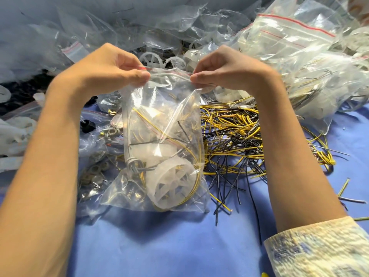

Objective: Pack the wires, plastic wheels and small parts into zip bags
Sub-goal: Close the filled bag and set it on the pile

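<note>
In the head view we see the left hand (111, 64) and the right hand (223, 68) each pinching a top corner of a clear zip bag (159, 108) between thumb and curled fingers, stretching its red-striped seal (169, 71) taut between them. We judge this grip serves to line up the two lips for closing. The bag hangs upright so that its load settles low. There a white, translucent spoked plastic wheel (171, 186) lies tilted, with thin yellow wires (151, 124) looping round it, a knotted grey wire (131, 162) to its left and some small metal parts (133, 193) in the bottom corner. Whether the bag's base touches the blue cloth (159, 240) we cannot tell. The film is thin, glossy and creased. Just right of the bag a tangled heap of loose yellow and black wires (229, 136) spreads over the cloth. Behind the hands lie more loose white wheels (148, 57), at the left bagged metal rings (95, 170), and at the right a mound of filled bags (299, 56). A pale patterned sleeve (319, 246) covers the right forearm.
</note>
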Action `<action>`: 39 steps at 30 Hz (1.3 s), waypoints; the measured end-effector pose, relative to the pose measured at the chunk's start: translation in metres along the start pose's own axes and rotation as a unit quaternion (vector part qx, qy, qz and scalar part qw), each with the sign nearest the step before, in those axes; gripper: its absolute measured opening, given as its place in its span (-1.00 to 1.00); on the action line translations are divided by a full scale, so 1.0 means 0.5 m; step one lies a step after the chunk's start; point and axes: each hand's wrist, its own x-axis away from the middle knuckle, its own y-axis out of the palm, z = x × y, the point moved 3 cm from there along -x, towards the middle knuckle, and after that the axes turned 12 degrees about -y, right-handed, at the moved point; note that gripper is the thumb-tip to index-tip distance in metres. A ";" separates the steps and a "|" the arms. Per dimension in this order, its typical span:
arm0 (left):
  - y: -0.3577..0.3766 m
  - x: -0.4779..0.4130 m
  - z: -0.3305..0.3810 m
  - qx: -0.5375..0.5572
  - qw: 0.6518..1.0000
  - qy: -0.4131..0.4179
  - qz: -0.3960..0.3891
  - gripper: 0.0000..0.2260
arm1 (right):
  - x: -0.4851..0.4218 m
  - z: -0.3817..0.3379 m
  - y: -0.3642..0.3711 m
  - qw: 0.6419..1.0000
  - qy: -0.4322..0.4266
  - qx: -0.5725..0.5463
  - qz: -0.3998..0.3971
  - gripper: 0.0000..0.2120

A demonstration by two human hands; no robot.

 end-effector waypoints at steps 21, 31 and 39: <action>0.015 0.002 0.038 -0.044 0.997 0.053 0.035 -0.97 | -0.015 -0.008 0.009 0.998 -0.028 0.048 -0.003 -0.83; 0.023 0.000 0.043 -0.042 0.998 0.049 0.016 -0.96 | -0.018 -0.012 0.017 1.000 -0.019 -0.002 0.005 -0.83; 0.024 0.000 0.052 -0.104 0.992 0.067 0.021 -0.96 | -0.026 -0.016 0.024 0.999 -0.039 0.034 -0.007 -0.83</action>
